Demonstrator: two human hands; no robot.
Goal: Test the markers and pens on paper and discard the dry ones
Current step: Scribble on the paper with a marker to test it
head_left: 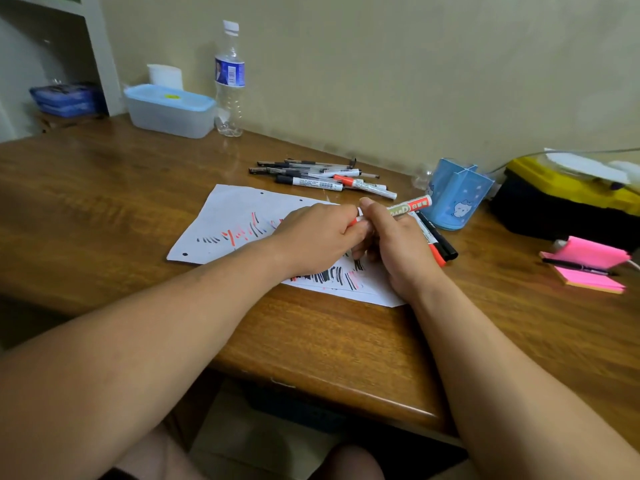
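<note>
Holding 1 red-and-white whiteboard marker (pixel 410 206) just above the scribbled paper (pixel 225 216) on the wooden desk (pixel 104 202). Gripping its red end, possibly the cap, with the curled fingers of the left hand (pixel 318 233); clasping the barrel with the right hand (pixel 394 247), thumb raised. Just right of that hand, on the desk, at least 2 more markers (pixel 441 242), black and red tipped. Behind the paper, a loose pile of pens (pixel 322 176); to its right, a blue pen holder (pixel 453 195).
</note>
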